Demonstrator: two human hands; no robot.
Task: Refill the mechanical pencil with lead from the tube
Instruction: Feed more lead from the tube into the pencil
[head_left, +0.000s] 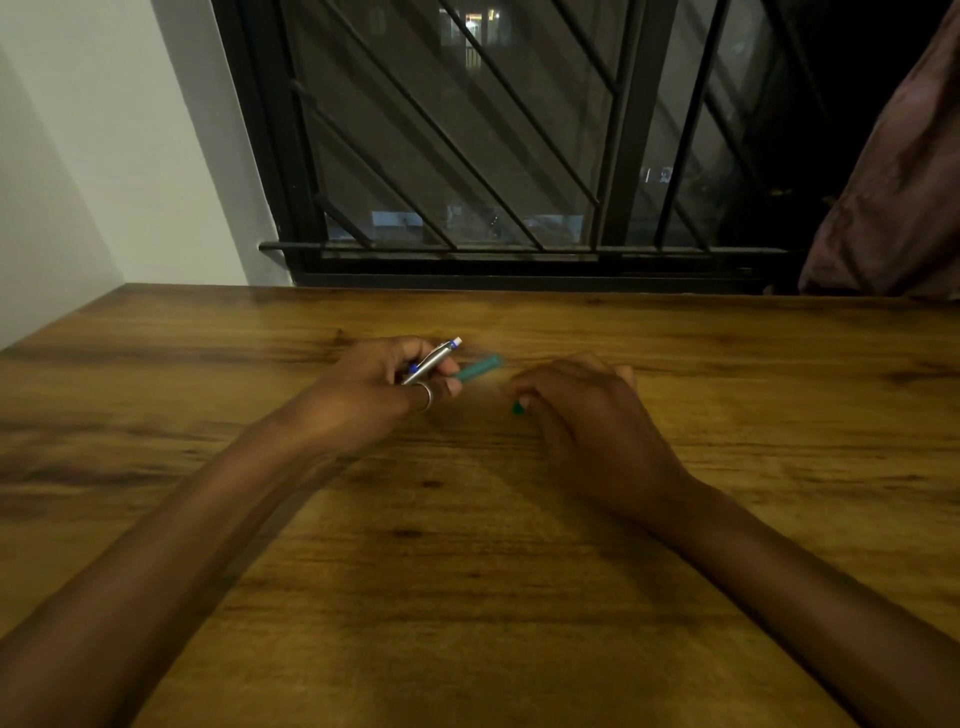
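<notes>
My left hand (382, 387) grips a silver mechanical pencil (434, 359) with blue trim, its white-tipped end pointing up and to the right. The same hand also holds a teal lead tube (478, 369), which sticks out to the right and looks blurred. A ring sits on one finger of that hand. My right hand (582, 410) rests on the wooden table (467, 545) a short way to the right, fingers curled over a small green piece (517, 408), probably the tube's cap. The two hands do not touch.
The table's far edge meets a barred black window (467, 156) and a white wall (104, 156) on the left. A brownish curtain (893, 182) hangs at the far right.
</notes>
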